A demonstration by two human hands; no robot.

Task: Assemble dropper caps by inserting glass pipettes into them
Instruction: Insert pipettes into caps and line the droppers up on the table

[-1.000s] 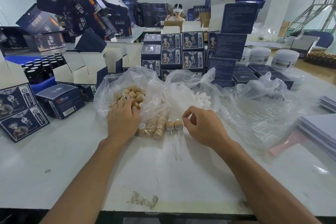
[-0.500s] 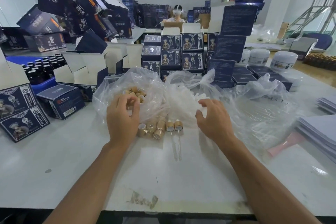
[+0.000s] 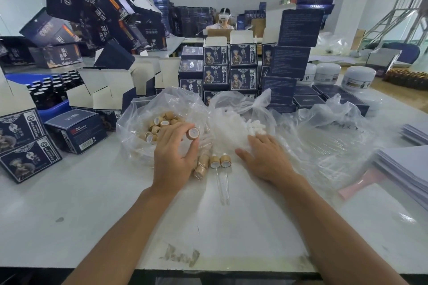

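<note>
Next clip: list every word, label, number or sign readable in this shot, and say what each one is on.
"温灸": large characters on the tilted dark boxes piled at the back left; this reading is unsure.
Small red logo and barcode on the dark box lying by the cap bag: too small to read.
Picture boxes stacked in the middle: vertical print too small.
White jars: labels blurred.

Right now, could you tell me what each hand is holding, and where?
The left hand pinches a wooden cap by its sides. The right hand holds nothing.
</note>
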